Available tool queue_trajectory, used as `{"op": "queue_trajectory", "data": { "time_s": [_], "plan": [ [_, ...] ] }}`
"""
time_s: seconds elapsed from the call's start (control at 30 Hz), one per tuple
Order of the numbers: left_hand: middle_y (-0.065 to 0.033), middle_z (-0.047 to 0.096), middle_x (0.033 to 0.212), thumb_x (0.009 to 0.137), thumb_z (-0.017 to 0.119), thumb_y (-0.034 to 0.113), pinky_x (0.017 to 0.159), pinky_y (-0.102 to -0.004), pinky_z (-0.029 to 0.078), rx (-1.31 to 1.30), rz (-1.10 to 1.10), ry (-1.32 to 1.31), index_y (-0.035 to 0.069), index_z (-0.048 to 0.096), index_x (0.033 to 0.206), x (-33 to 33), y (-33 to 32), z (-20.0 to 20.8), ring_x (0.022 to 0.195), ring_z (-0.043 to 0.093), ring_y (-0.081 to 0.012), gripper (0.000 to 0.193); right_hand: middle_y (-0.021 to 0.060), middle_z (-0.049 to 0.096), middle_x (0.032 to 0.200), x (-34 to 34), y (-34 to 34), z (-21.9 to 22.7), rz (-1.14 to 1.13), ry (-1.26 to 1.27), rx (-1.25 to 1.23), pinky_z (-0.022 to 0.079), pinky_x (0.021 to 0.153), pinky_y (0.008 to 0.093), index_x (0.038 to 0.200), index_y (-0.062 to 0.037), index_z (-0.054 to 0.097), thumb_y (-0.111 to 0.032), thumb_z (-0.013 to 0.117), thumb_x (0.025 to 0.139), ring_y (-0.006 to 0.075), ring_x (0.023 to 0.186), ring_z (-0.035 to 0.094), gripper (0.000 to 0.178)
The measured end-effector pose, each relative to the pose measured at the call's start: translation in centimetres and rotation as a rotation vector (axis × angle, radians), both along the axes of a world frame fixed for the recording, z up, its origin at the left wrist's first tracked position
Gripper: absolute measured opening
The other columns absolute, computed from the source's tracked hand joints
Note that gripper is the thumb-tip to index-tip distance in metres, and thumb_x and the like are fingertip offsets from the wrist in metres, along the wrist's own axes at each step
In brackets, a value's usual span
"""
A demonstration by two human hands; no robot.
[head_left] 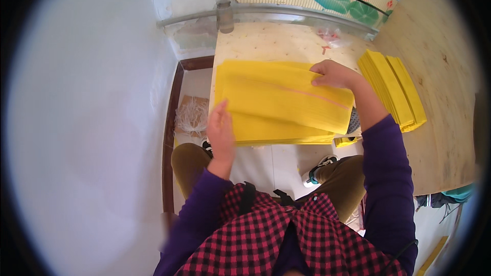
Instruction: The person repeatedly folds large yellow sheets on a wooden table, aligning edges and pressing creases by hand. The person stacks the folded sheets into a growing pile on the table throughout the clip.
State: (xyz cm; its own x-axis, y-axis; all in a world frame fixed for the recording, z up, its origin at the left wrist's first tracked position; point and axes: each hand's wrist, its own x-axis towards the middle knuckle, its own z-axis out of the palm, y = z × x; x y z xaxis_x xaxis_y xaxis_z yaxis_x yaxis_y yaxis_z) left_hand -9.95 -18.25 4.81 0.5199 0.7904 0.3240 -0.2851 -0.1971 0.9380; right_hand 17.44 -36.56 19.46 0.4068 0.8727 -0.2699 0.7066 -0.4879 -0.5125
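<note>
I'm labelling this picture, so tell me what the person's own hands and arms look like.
The left hand and the right hand are both gloveless. Plain purple sleeves, with no markings visible, end short of the hands. A thin dark cord shows at the right sleeve.

You look through one fisheye head camera, pointing steeply down and forward: your red-and-black checked garment [230, 248] sits close at the lower edge, the worktop [271, 41] farther out.
</note>
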Motion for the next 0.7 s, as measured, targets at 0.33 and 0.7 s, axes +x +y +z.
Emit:
{"op": "queue_trajectory", "data": {
  "time_s": [0.33,0.7],
  "plan": [
    [-0.0156,0.056,0.126,0.096,0.052,0.015,0.103,-0.0373,0.043,-0.781,-0.893,0.011,-0.004,0.05,0.125,0.7,-10.6,0.4,0.116,0.055,-0.0254,0.034,0.001,0.068,0.092,-3.9,-10.8,3.4,-0.257,0.395,0.375,0.049,0.076,0.0238,0.106,0.0043,0.063,-0.002,0.063,0.087,0.0072,0.082,0.061,0.021],
    [-0.0159,0.028,0.151,0.096,0.042,0.054,0.114,-0.0455,0.026,-1.249,-1.049,-0.108,0.0,0.023,0.146,6.2,-15.3,2.1,0.138,0.03,-0.0289,0.076,0.0013,0.068,0.098,-7.7,-15.9,5.0,-0.209,0.586,0.6,0.05,0.076,0.0223,0.11,0.0047,0.063,-0.004,0.065,0.089,0.0052,0.084,0.061,0.023]
  ]
}}
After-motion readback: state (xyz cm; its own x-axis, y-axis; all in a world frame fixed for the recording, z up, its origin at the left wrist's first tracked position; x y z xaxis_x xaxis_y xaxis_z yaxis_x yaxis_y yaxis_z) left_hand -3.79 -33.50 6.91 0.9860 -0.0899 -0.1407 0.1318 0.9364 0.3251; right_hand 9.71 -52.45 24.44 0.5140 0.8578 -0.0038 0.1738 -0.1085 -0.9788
